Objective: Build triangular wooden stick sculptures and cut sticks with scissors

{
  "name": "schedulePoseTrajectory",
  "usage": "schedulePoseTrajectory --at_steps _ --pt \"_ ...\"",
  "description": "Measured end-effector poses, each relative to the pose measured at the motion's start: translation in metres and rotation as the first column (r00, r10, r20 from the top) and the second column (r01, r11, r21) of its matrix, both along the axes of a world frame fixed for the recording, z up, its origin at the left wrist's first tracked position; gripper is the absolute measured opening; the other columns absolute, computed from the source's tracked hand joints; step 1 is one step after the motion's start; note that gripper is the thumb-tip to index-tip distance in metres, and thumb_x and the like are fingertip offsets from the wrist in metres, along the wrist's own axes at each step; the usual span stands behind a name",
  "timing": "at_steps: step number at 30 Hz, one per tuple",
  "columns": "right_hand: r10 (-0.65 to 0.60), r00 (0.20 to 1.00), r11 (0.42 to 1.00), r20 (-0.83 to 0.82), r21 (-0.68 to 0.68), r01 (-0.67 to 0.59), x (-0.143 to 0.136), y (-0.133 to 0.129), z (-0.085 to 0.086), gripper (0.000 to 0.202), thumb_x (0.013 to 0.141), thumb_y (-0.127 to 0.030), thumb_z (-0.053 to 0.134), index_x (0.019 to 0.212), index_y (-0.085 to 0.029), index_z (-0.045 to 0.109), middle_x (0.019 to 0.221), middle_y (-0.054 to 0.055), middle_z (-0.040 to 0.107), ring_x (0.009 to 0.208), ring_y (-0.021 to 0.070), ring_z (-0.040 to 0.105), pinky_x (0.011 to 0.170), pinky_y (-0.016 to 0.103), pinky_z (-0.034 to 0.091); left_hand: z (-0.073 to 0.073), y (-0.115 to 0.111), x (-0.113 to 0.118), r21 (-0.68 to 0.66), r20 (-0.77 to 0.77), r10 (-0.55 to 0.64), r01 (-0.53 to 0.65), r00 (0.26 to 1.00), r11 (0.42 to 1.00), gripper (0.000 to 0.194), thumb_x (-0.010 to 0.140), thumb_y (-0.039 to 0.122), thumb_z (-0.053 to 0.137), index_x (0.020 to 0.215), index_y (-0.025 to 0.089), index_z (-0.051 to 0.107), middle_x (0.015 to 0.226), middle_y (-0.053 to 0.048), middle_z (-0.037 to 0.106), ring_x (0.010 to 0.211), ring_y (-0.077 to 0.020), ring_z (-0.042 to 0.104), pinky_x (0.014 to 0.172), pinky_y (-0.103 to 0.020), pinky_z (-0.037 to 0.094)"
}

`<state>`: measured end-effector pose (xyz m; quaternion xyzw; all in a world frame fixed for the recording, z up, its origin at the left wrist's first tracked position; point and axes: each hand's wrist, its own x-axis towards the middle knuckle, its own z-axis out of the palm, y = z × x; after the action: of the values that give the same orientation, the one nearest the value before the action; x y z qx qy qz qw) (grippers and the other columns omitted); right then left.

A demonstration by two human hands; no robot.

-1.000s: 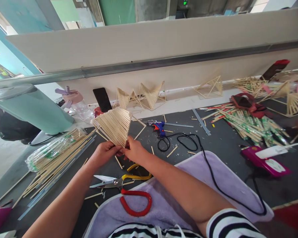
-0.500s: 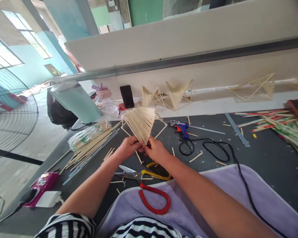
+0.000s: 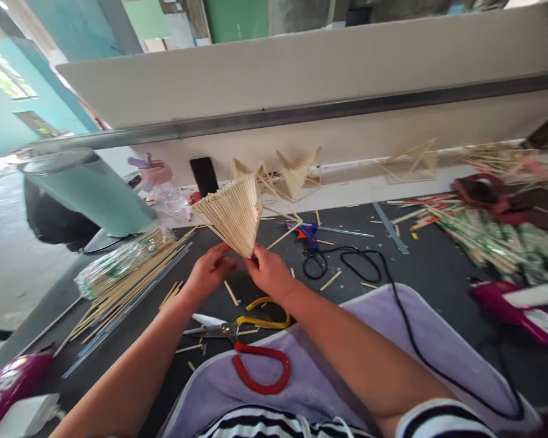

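Note:
A fan-shaped model of thin wooden sticks (image 3: 232,213) is raised above the dark table, with a thin stick frame reaching out to its right. My right hand (image 3: 268,271) pinches its lower corner. Just left of that corner is my left hand (image 3: 212,269), its fingers apart and slightly blurred, holding nothing. Scissors (image 3: 228,330) with one yellow and one red handle lie below the hands, partly on a purple cloth (image 3: 347,359). To the right of the model rests a blue glue gun (image 3: 308,236) with a black cord.
Bundled sticks (image 3: 128,286), a teal container (image 3: 95,188) and a pink-capped bottle (image 3: 164,188) stand or lie left. A phone (image 3: 204,176) and similar stick models (image 3: 296,176) line the back ledge. Colored sticks (image 3: 479,237) and a magenta power strip (image 3: 525,310) are right.
My left hand has let go of the model and moved a little away. The model is tilted differently in my right hand. The view has swung right.

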<state>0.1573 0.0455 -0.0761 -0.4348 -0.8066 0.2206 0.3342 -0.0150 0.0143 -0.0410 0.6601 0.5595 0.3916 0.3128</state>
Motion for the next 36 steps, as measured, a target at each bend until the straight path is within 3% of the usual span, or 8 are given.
schedulePoseTrajectory --at_steps 4,8,13,19,22,25,30,36 --pt "-0.092 0.989 0.993 -0.116 -0.083 0.083 0.003 0.010 0.004 0.009 0.088 -0.029 0.054 0.090 -0.021 0.049 0.083 0.005 0.069 0.081 0.0178 0.067 0.074 0.026 0.047 -0.005 0.000 -0.001 0.129 0.088 0.033 -0.044 0.996 0.991 0.044 0.084 0.029 0.057 0.126 0.017 0.052 0.104 -0.009 0.067 0.078 -0.0159 0.069 0.076 -0.031 0.057" --pt "-0.157 0.956 0.980 -0.247 -0.157 0.121 0.013 0.022 0.014 0.014 0.088 -0.032 0.054 0.084 -0.023 0.045 0.074 0.000 0.066 0.067 0.0142 0.068 0.067 0.024 0.048 -0.014 -0.001 0.000 0.281 0.129 0.059 -0.093 0.990 0.955 0.044 0.084 0.026 0.057 0.127 0.021 0.050 0.129 -0.011 0.053 0.083 -0.0150 0.069 0.078 -0.035 0.059" --pt "-0.269 0.886 0.963 -0.379 -0.122 0.240 0.040 0.040 0.045 0.017 0.087 -0.036 0.054 0.085 -0.022 0.044 0.074 0.000 0.066 0.061 0.0123 0.068 0.061 0.022 0.050 -0.028 0.006 -0.005 0.266 0.093 0.111 -0.132 0.990 0.955 0.038 0.085 0.026 0.053 0.123 0.020 0.054 0.132 -0.011 0.050 0.077 -0.0123 0.068 0.069 -0.031 0.061" --pt "-0.468 0.734 0.878 -0.492 -0.165 0.449 0.089 0.079 0.076 0.020 0.083 -0.031 0.054 0.097 -0.019 0.048 0.079 0.001 0.065 0.055 0.0107 0.065 0.051 0.020 0.050 -0.030 0.010 -0.008 0.254 0.073 0.091 -0.107 0.993 0.961 0.032 0.085 0.025 0.052 0.117 0.020 0.057 0.131 -0.010 0.050 0.073 -0.0103 0.066 0.065 -0.029 0.061" --pt "-0.546 0.662 0.834 -0.514 -0.253 0.491 0.114 0.106 0.070 0.023 0.080 -0.029 0.053 0.100 -0.018 0.048 0.082 0.002 0.064 0.053 0.0114 0.065 0.044 0.019 0.049 -0.031 0.010 -0.008 0.238 0.050 0.087 -0.096 0.995 0.966 0.031 0.086 0.025 0.051 0.115 0.020 0.059 0.132 -0.010 0.051 0.072 -0.0103 0.065 0.066 -0.029 0.061" --pt "-0.629 0.618 0.777 -0.471 -0.345 0.527 0.134 0.129 0.052 0.022 0.080 -0.026 0.053 0.099 -0.017 0.047 0.087 0.006 0.064 0.055 0.0135 0.067 0.043 0.021 0.050 -0.032 0.012 -0.009 0.236 0.044 0.081 -0.089 0.996 0.968 0.030 0.086 0.026 0.051 0.114 0.020 0.060 0.132 -0.011 0.051 0.071 -0.0101 0.065 0.064 -0.028 0.061" --pt "-0.678 0.630 0.734 -0.380 -0.404 0.546 0.151 0.150 0.024 0.019 0.082 -0.025 0.052 0.098 -0.016 0.047 0.091 0.009 0.066 0.056 0.0149 0.068 0.042 0.022 0.051 -0.036 0.014 -0.011 0.227 0.023 0.073 -0.077 0.997 0.971 0.030 0.086 0.026 0.052 0.114 0.020 0.060 0.132 -0.010 0.051 0.071 -0.0104 0.065 0.065 -0.029 0.062" --pt "-0.714 0.636 0.695 -0.293 -0.405 0.594 0.157 0.162 0.013 0.017 0.082 -0.023 0.054 0.097 -0.017 0.049 0.096 0.010 0.067 0.051 0.0125 0.066 0.038 0.020 0.047 -0.039 0.015 -0.013 0.203 -0.014 0.058 -0.054 0.998 0.978 0.029 0.088 0.025 0.052 0.115 0.022 0.060 0.133 -0.008 0.050 0.073 -0.0103 0.065 0.068 -0.031 0.062"
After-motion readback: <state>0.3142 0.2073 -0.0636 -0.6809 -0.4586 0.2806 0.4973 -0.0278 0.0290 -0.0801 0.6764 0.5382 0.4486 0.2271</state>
